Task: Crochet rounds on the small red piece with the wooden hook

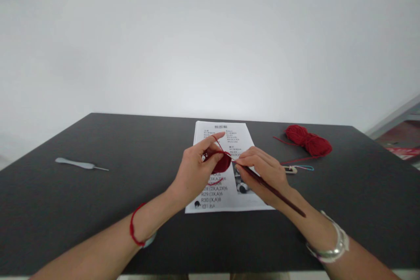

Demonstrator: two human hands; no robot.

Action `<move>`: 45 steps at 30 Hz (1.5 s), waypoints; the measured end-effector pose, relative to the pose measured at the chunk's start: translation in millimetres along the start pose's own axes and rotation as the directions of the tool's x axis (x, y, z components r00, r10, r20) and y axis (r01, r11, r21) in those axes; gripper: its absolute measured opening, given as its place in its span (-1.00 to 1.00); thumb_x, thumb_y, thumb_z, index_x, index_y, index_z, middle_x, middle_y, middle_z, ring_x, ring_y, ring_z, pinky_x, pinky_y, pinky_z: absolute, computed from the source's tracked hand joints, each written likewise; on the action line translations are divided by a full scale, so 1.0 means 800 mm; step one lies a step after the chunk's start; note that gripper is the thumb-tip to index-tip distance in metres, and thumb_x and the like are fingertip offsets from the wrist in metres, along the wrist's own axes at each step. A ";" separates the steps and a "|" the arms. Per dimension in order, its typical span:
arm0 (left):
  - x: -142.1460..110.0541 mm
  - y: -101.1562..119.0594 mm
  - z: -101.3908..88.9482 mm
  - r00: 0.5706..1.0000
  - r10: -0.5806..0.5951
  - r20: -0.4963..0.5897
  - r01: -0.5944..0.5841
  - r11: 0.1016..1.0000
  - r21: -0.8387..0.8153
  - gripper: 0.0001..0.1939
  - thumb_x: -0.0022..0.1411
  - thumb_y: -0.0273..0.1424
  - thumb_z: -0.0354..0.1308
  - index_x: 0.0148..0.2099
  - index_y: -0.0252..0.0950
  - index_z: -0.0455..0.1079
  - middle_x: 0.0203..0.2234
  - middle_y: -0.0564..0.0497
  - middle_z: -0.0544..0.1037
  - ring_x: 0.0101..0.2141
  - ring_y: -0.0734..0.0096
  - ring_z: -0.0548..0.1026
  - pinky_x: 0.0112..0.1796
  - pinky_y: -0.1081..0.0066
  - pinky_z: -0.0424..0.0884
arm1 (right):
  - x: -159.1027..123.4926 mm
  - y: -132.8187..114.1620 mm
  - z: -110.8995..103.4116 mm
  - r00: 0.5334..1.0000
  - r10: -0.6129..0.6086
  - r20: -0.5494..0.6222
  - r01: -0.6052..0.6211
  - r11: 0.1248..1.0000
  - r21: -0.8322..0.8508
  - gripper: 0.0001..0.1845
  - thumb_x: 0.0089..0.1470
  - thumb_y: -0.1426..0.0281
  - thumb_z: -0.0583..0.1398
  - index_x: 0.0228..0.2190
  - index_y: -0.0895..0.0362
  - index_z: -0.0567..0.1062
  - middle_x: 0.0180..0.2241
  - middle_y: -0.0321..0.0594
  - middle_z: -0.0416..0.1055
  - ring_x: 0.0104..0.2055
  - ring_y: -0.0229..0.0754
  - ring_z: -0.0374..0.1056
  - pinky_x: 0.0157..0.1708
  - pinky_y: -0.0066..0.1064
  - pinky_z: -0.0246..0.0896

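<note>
Between the fingers of my left hand (197, 166) is a small dark red crochet piece (222, 164), pinched by thumb and fingers. Red yarn runs up over the raised index finger of that hand. My right hand (262, 173) is closed round a crochet hook with a dark brown handle (278, 195), held like a pen. The hook's thin tip meets the upper right edge of the red piece. Both hands are above a printed pattern sheet (203, 203), covering part of its text and picture.
A red yarn skein (308, 141) lies at the back right, its strand trailing toward my hands. Beside my right hand rests a small pale object with a blue loop (291, 169). A grey-handled hook (78, 164) lies on the left of the dark table (131, 148). A white wall stands behind.
</note>
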State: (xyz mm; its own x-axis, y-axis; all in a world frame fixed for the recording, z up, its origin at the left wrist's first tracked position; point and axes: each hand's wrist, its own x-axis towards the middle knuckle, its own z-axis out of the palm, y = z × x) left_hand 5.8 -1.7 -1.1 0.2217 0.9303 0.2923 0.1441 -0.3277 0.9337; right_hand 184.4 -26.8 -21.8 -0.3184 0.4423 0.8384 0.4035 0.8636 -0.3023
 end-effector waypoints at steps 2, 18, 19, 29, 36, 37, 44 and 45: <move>0.001 0.001 -0.001 1.000 -0.002 -0.025 0.002 1.000 -0.005 -0.65 0.10 -0.57 0.16 -0.05 -0.28 0.53 -0.48 0.07 0.54 -0.40 0.37 0.46 -0.23 0.38 0.36 | 0.000 0.002 -0.002 1.000 -0.004 0.004 0.004 1.000 0.010 -0.81 0.06 0.64 0.18 -0.36 0.10 0.44 -0.46 -0.24 0.46 -0.41 -0.23 0.36 -0.42 -0.41 0.31; -0.003 0.002 0.010 0.930 -0.271 0.247 0.366 0.715 -0.595 -0.35 -0.08 -0.55 0.37 0.12 -0.29 0.40 -0.55 0.14 0.51 -0.51 0.54 0.42 -0.38 0.49 0.31 | -0.008 -0.007 0.031 0.683 0.729 0.049 -0.547 0.466 0.695 -0.87 0.00 0.34 0.31 -0.49 0.11 0.48 -0.59 -0.39 0.32 -0.57 -0.33 0.15 -0.57 -0.49 0.08; -0.004 0.003 0.011 0.921 -0.296 0.255 0.391 0.689 -0.610 -0.35 -0.09 -0.55 0.38 0.12 -0.28 0.41 -0.55 0.13 0.51 -0.51 0.54 0.43 -0.38 0.49 0.31 | -0.010 -0.007 0.032 0.701 0.713 0.016 -0.548 0.525 0.651 -0.88 0.02 0.35 0.30 -0.48 0.10 0.48 -0.57 -0.38 0.33 -0.55 -0.32 0.15 -0.56 -0.48 0.08; 0.000 -0.004 0.007 0.910 -0.306 0.279 0.414 0.686 -0.598 -0.42 -0.10 -0.54 0.39 0.04 -0.32 0.45 -0.58 0.13 0.50 -0.56 0.58 0.37 -0.45 0.52 0.24 | 0.006 -0.008 0.028 0.552 0.801 0.233 -0.532 0.123 0.838 -0.69 -0.09 0.29 0.35 -0.64 0.13 0.36 -0.67 -0.43 0.20 -0.62 -0.37 0.04 -0.62 -0.51 0.02; 0.003 -0.001 0.006 0.928 -0.291 0.235 0.374 0.720 -0.584 -0.46 -0.11 -0.57 0.38 -0.01 -0.31 0.45 -0.52 0.12 0.54 -0.51 0.55 0.44 -0.40 0.50 0.29 | 0.007 -0.010 0.025 0.535 0.820 0.204 -0.514 0.124 0.849 -0.73 -0.11 0.32 0.37 -0.62 0.15 0.41 -0.67 -0.40 0.25 -0.61 -0.37 0.08 -0.61 -0.51 0.03; 0.004 -0.001 0.005 0.931 -0.282 0.231 0.365 0.729 -0.579 -0.47 -0.11 -0.58 0.37 -0.02 -0.31 0.46 -0.52 0.12 0.54 -0.51 0.55 0.44 -0.39 0.50 0.30 | 0.006 -0.009 0.025 0.531 0.817 0.225 -0.509 0.095 0.856 -0.74 -0.11 0.33 0.36 -0.62 0.15 0.42 -0.66 -0.40 0.26 -0.61 -0.37 0.09 -0.60 -0.51 0.04; 0.003 -0.004 0.005 0.879 -0.366 0.307 0.477 0.646 -0.595 -0.47 -0.15 -0.57 0.40 -0.05 -0.35 0.47 -0.53 0.10 0.54 -0.52 0.56 0.43 -0.39 0.50 0.29 | 0.003 0.000 0.027 0.463 0.791 0.399 -0.523 -0.119 0.844 -0.70 -0.12 0.30 0.36 -0.62 0.15 0.36 -0.64 -0.41 0.20 -0.63 -0.39 0.00 -0.67 -0.53 -0.04; 0.002 -0.003 0.005 0.874 -0.376 0.307 0.484 0.639 -0.598 -0.47 -0.16 -0.57 0.40 -0.05 -0.36 0.46 -0.53 0.09 0.54 -0.52 0.55 0.43 -0.39 0.50 0.29 | 0.004 -0.002 0.027 0.469 0.795 0.386 -0.526 -0.099 0.845 -0.69 -0.12 0.30 0.36 -0.62 0.14 0.36 -0.64 -0.41 0.20 -0.63 -0.39 0.00 -0.67 -0.53 -0.03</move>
State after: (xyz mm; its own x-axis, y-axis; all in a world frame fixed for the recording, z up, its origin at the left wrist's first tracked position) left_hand 9.7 0.4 -3.9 0.4358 0.8859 -0.1588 -0.3768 0.3398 0.8617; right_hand 164.4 -21.3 -28.7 -0.1595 0.9870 -0.0217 -0.5968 -0.1139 -0.7943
